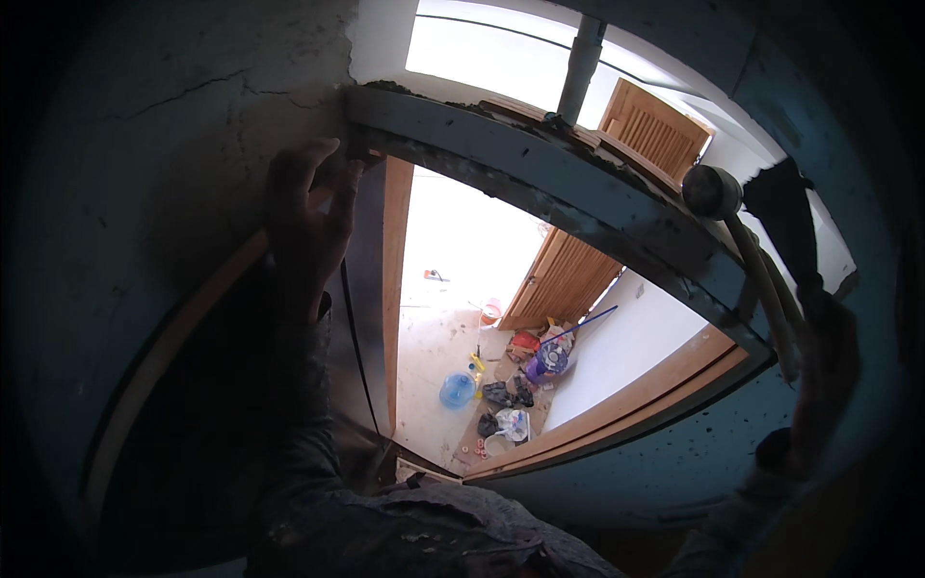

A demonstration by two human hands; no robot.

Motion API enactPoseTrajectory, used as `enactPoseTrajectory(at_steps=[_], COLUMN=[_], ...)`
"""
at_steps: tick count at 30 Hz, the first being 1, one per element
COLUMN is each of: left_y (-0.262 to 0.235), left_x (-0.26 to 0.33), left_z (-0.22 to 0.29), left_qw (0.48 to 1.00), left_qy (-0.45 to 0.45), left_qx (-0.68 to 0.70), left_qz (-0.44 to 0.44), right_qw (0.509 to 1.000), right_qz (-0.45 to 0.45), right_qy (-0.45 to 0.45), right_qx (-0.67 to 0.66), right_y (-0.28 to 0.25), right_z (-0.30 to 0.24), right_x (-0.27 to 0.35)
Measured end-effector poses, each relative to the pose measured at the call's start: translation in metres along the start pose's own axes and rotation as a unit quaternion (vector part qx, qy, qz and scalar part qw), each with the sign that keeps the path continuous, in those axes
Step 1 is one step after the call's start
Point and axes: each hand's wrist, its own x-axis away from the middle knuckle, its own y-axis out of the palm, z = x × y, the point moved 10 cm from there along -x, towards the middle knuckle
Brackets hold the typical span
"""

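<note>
Both: left hand point(306, 226) on door frame point(540, 178), right hand point(829, 356) gripping hammer point(737, 222).

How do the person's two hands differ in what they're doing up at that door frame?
The left hand is spread flat against the frame's upper corner, holding nothing; the right hand is closed around a hammer handle. The left hand is raised higher, next to the cracked wall; the right hand sits lower, at the picture's dark edge, with the hammer's head up at the frame's top bar. Both are raised and dimly lit.
</note>
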Motion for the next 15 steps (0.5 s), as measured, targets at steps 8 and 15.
enactPoseTrajectory(at_steps=[8, 15], left_y=[0.049, 0.092], left_x=[-0.002, 0.002], left_z=[-0.021, -0.056], left_qw=[0.995, 0.997], left_qy=[-0.049, -0.066], left_qx=[0.081, -0.011], left_qz=[-0.023, -0.045], right_qw=[0.987, 0.964], right_qz=[-0.041, -0.114], right_qy=[-0.068, -0.213], right_qx=[-0.136, -0.111], right_y=[0.09, 0.187], right_z=[-0.087, -0.149], right_x=[-0.07, -0.157])
